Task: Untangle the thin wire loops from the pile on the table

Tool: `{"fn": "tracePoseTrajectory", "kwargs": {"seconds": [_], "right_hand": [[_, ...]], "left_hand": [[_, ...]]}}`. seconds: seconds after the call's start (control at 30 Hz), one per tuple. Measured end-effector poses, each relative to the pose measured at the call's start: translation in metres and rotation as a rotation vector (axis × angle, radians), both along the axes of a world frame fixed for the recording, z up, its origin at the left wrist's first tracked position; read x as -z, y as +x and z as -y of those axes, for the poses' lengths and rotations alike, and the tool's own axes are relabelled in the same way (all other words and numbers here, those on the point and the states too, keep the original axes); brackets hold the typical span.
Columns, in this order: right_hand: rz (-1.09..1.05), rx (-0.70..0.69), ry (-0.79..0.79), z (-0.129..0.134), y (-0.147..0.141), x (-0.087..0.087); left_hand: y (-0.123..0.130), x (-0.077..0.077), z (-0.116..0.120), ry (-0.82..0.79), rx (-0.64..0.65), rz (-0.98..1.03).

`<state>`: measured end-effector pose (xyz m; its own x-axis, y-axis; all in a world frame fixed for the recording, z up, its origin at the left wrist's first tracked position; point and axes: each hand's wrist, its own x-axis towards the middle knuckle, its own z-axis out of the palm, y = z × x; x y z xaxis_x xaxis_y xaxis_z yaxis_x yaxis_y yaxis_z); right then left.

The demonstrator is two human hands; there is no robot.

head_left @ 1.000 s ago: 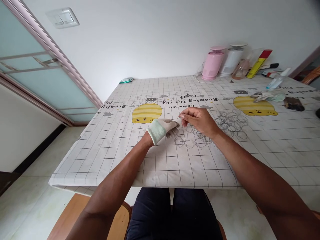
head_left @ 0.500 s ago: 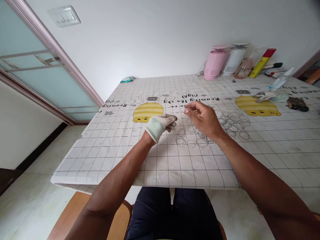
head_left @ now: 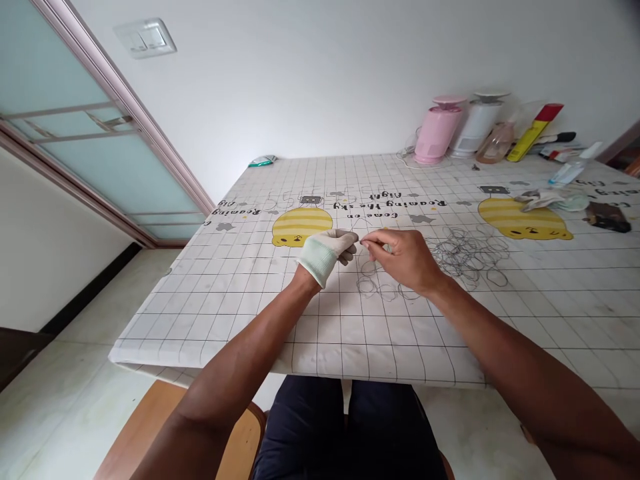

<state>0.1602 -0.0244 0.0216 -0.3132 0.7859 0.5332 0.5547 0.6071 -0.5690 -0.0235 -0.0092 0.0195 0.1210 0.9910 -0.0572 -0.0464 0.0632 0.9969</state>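
My left hand (head_left: 327, 252), in a pale white-green work glove with greyish fingertips, is pinched shut above the table. My bare right hand (head_left: 403, 257) pinches right beside it, thumb against forefinger. The fingertips of both hands nearly meet over a tiny dark bit, too small to name. Under and beyond my right hand lies a loose tangle of thin dark wire-like rings (head_left: 470, 252). Several single rings (head_left: 367, 287) are spread nearer me, partly hidden by that hand.
On the checked tablecloth (head_left: 240, 307), a crumpled glove (head_left: 553, 199) and a dark object (head_left: 607, 217) lie at the right. Along the wall stand a pink device (head_left: 439, 133), a white one (head_left: 477, 127), bottles and a yellow-red can (head_left: 535, 133). A green packet (head_left: 263, 161) lies far left.
My right hand has come down and left, its fingers closing to a pinch at the left fingertips. The left hand stays pinched in nearly the same place. The view has shifted slightly.
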Motion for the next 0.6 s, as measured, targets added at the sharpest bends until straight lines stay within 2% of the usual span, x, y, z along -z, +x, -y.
{"fn": "tracePoseTrajectory", "kwargs": {"seconds": [0.1, 0.17, 0.23, 0.33, 0.4, 0.5, 0.6], "right_hand": [[0.223, 0.012, 0.274, -0.002, -0.001, 0.007], [0.342, 0.008, 0.362, -0.005, 0.000, 0.011], [0.405, 0.005, 0.399, -0.007, 0.002, 0.014], [0.417, 0.005, 0.390, -0.008, 0.004, 0.015], [0.379, 0.020, 0.359, -0.009, 0.005, 0.013], [0.318, 0.023, 0.286, -0.010, 0.010, 0.008], [0.298, -0.046, 0.199, -0.012, 0.017, 0.003]], "left_hand": [[0.000, -0.002, 0.000, -0.046, 0.039, -0.002], [0.001, 0.000, -0.002, -0.063, 0.077, 0.017], [0.004, 0.006, -0.003, -0.080, 0.055, 0.036], [0.012, 0.015, -0.001, -0.068, -0.063, 0.072], [0.017, 0.018, 0.000, -0.033, -0.096, 0.132], [0.018, 0.017, 0.000, -0.034, 0.003, 0.243], [0.008, 0.013, -0.004, -0.073, 0.094, 0.297]]}}
